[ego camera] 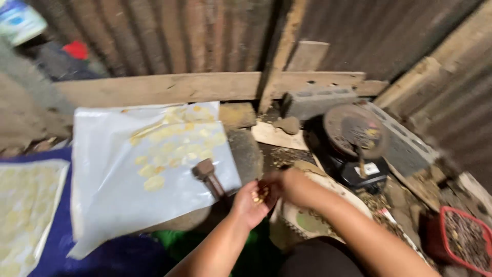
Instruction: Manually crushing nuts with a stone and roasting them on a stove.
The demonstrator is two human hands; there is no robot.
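My left hand (249, 203) is cupped palm up and holds several small yellowish nuts (260, 194). My right hand (288, 183) reaches across to that palm, fingertips touching the nuts. Just left of my hands lies a small hammer (209, 175) with a wooden handle, resting on a white plastic sheet (118, 205). On the sheet lie several flattened pale yellow discs (171, 143). The sheet is draped over a round stone block (248, 151).
A dark pan (353, 131) with a ladle sits on a black stove at right. A red basket (464, 238) of brown nuts stands at the lower right. A second sheet with flattened discs (25, 205) lies at left. Corrugated metal walls and wooden planks close the back.
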